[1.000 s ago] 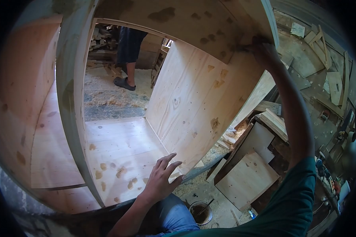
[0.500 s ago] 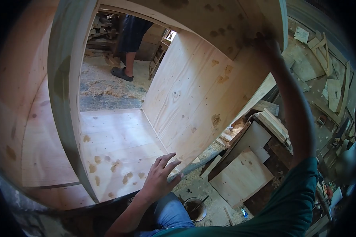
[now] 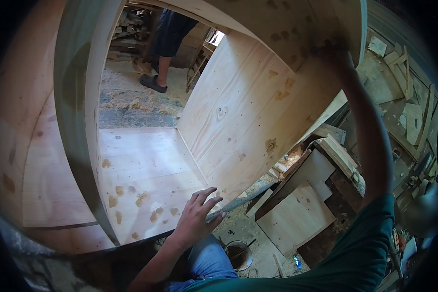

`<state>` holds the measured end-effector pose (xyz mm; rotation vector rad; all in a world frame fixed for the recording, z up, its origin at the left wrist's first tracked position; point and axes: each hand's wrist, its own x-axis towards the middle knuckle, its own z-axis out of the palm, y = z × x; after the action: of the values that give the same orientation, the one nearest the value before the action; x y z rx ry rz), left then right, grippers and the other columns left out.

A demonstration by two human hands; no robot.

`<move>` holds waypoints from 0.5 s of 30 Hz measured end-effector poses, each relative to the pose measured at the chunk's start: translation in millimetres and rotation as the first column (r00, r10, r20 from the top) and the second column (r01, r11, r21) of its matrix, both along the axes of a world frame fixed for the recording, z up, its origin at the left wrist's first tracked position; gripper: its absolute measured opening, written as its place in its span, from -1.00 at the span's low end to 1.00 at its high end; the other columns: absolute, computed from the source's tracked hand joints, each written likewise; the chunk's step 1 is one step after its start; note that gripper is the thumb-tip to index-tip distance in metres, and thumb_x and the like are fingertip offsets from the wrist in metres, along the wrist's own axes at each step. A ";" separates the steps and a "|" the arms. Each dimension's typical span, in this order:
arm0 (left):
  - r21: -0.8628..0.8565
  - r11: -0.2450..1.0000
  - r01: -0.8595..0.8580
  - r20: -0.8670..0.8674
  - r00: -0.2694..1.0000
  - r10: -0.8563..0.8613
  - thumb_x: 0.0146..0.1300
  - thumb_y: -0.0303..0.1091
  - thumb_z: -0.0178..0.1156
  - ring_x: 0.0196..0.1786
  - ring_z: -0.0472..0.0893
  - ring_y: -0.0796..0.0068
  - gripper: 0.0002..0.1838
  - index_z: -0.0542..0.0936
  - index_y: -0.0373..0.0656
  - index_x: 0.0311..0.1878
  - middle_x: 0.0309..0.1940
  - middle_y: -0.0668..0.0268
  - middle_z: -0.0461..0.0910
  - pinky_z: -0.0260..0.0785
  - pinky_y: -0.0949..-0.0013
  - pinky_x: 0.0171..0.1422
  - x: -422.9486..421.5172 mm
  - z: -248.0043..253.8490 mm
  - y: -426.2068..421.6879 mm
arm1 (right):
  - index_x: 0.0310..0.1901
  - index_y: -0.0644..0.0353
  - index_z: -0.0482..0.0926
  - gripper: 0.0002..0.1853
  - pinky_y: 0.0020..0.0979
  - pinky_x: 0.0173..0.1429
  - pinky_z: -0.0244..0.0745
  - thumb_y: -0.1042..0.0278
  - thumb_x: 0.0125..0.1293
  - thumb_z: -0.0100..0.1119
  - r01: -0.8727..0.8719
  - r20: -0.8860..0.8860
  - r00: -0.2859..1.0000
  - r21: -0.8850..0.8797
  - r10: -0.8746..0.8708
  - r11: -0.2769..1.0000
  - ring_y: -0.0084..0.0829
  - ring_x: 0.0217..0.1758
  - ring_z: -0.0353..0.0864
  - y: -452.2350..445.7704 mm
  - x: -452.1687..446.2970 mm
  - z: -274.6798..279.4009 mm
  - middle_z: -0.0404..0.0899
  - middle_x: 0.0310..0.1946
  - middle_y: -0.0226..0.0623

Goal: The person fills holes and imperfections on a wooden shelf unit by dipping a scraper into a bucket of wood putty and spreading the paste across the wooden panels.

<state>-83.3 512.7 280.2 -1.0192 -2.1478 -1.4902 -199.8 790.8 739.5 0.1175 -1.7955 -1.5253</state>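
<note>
A large open-fronted wooden cabinet (image 3: 233,112) fills the left and middle, its bare boards marked with brown patches. My left hand (image 3: 198,214) hovers by the lower front edge of its side panel, fingers spread, holding nothing. High up, my right hand (image 3: 332,53) is against the dark inner corner where the upper board (image 3: 277,29) meets the side panel. Shadow and blur hide its fingers, so what it holds, if anything, cannot be made out. A brown-patched upright (image 3: 75,97) divides the cabinet at the left.
Another person's leg (image 3: 164,70) with a dark clog shows through the cabinet's open back. A bucket (image 3: 239,255) with a stick and dark contents stands near my knee. Boards (image 3: 297,219) lean at the lower right; wood scraps (image 3: 413,121) and tools lie farther right.
The view has shifted, so the cabinet's divider sits farther left. My right hand stays at the upper corner, its fingers now more blurred. My left hand keeps its spread pose.
</note>
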 end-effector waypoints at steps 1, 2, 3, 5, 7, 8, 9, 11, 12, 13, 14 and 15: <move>0.001 1.000 -0.004 0.010 1.000 0.004 0.25 -0.20 0.31 0.34 0.37 0.05 -0.57 0.54 -0.11 0.14 0.30 0.12 0.38 0.31 0.04 0.36 0.8 -0.6 -0.5 | -0.14 -0.04 0.68 -0.77 -0.18 -0.18 0.69 0.34 0.28 0.03 0.066 -0.035 0.997 0.056 -0.064 0.996 -0.16 -0.22 0.71 8.1 -9.8 5.1 0.63 -0.22 -0.24; 0.016 1.000 -0.004 0.020 1.000 0.004 0.23 -0.23 0.33 0.34 0.37 0.04 -0.58 0.55 -0.13 0.13 0.30 0.11 0.38 0.30 0.05 0.38 1.1 -0.5 -0.6 | -0.09 -0.08 0.67 -0.75 -0.18 -0.19 0.67 0.34 0.29 0.02 0.131 -0.073 0.990 0.113 -0.123 0.985 -0.17 -0.23 0.69 10.2 -20.7 8.9 0.62 -0.23 -0.26; 0.031 1.000 -0.001 0.030 1.000 0.000 0.22 -0.27 0.35 0.35 0.36 0.02 -0.59 0.57 -0.14 0.12 0.31 0.11 0.39 0.30 0.06 0.39 1.6 -0.6 -0.6 | -0.09 -0.08 0.67 -0.75 -0.18 -0.19 0.67 0.34 0.29 0.02 0.126 -0.061 0.991 0.118 -0.119 0.985 -0.17 -0.23 0.69 4.4 -27.8 11.3 0.62 -0.23 -0.26; 0.028 1.000 -0.007 0.025 1.000 0.006 0.24 -0.23 0.33 0.34 0.37 0.03 -0.59 0.57 -0.14 0.12 0.30 0.10 0.39 0.31 0.06 0.37 3.0 -0.6 -1.0 | -0.11 0.09 0.67 -0.76 -0.10 -0.10 0.67 0.34 0.31 0.02 0.080 0.056 0.995 -0.048 -0.078 0.996 -0.16 -0.14 0.72 -2.0 -27.7 16.7 0.68 -0.17 -0.22; 0.028 1.000 -0.003 0.011 1.000 0.003 0.25 -0.20 0.31 0.32 0.38 0.04 -0.59 0.56 -0.14 0.12 0.29 0.10 0.38 0.33 0.06 0.34 8.6 -2.4 -0.4 | -0.13 0.13 0.67 -0.76 -0.09 -0.05 0.65 0.33 0.33 0.01 0.203 0.070 0.978 -0.075 -0.198 0.976 -0.16 -0.09 0.71 -39.2 -7.5 3.9 0.69 -0.15 -0.18; 0.026 1.000 -0.006 0.010 1.000 0.005 0.25 -0.20 0.31 0.32 0.38 0.04 -0.59 0.56 -0.15 0.11 0.29 0.10 0.38 0.33 0.06 0.34 10.3 -1.9 -1.4 | -0.16 0.17 0.68 -0.76 -0.08 -0.01 0.64 0.33 0.34 0.00 0.309 0.074 0.950 -0.102 -0.302 0.946 -0.16 -0.03 0.70 -57.9 3.5 -0.1 0.70 -0.14 -0.15; 0.025 1.000 -0.009 0.006 1.000 0.009 0.25 -0.20 0.32 0.32 0.38 0.05 -0.60 0.57 -0.16 0.10 0.29 0.10 0.38 0.33 0.07 0.34 10.1 -0.7 -2.6 | -0.16 0.17 0.68 -0.76 -0.08 -0.01 0.64 0.33 0.34 0.00 0.314 0.068 0.949 -0.099 -0.309 0.944 -0.16 -0.03 0.70 -68.0 15.5 0.8 0.70 -0.14 -0.15; 0.028 1.000 -0.003 0.027 1.000 0.002 0.24 -0.23 0.33 0.34 0.37 0.04 -0.60 0.57 -0.15 0.11 0.30 0.10 0.39 0.32 0.07 0.36 11.0 -0.6 -7.8 | -0.19 0.15 0.69 -0.77 -0.09 -0.02 0.64 0.32 0.33 0.03 0.354 0.111 0.933 -0.101 -0.343 0.930 -0.16 -0.02 0.69 -79.6 31.6 -0.3 0.71 -0.19 -0.14; 0.031 1.000 -0.007 0.051 0.999 0.006 0.23 -0.25 0.34 0.35 0.37 0.02 -0.59 0.57 -0.14 0.12 0.31 0.11 0.39 0.31 0.07 0.38 12.0 -0.5 -9.2 | -0.19 0.15 0.69 -0.77 -0.09 -0.02 0.64 0.32 0.33 0.03 0.356 0.112 0.932 -0.096 -0.346 0.930 -0.16 -0.02 0.69 -68.6 27.9 6.4 0.71 -0.19 -0.14; 0.034 0.999 -0.004 0.058 0.998 0.002 0.23 -0.25 0.34 0.35 0.37 0.02 -0.59 0.57 -0.14 0.12 0.31 0.11 0.39 0.31 0.07 0.38 14.2 -0.6 -9.2 | -0.19 0.16 0.69 -0.78 -0.14 -0.04 0.65 0.31 0.32 0.06 0.253 0.114 0.962 -0.038 -0.248 0.967 -0.21 -0.06 0.72 -46.3 21.7 16.5 0.71 -0.21 -0.13; 0.027 1.000 0.000 0.065 0.998 -0.002 0.23 -0.24 0.34 0.35 0.36 0.03 -0.59 0.57 -0.13 0.12 0.31 0.12 0.39 0.31 0.07 0.39 14.5 0.5 -9.5 | -0.20 0.17 0.69 -0.78 -0.19 -0.06 0.66 0.30 0.31 0.08 0.142 0.118 0.983 0.017 -0.143 0.990 -0.25 -0.09 0.74 -40.8 21.4 17.8 0.71 -0.24 -0.13; 0.020 1.000 0.000 0.070 0.998 -0.001 0.23 -0.24 0.34 0.35 0.36 0.03 -0.59 0.57 -0.13 0.12 0.31 0.12 0.39 0.31 0.07 0.39 14.5 1.9 -10.3 | -0.20 0.17 0.69 -0.78 -0.19 -0.06 0.66 0.30 0.31 0.08 0.138 0.118 0.983 0.020 -0.140 0.990 -0.25 -0.09 0.74 -35.9 19.2 17.8 0.71 -0.24 -0.13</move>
<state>-68.8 502.4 282.2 -0.9748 -2.1753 -1.5664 -180.5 754.8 757.3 0.0924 -1.9235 -1.6581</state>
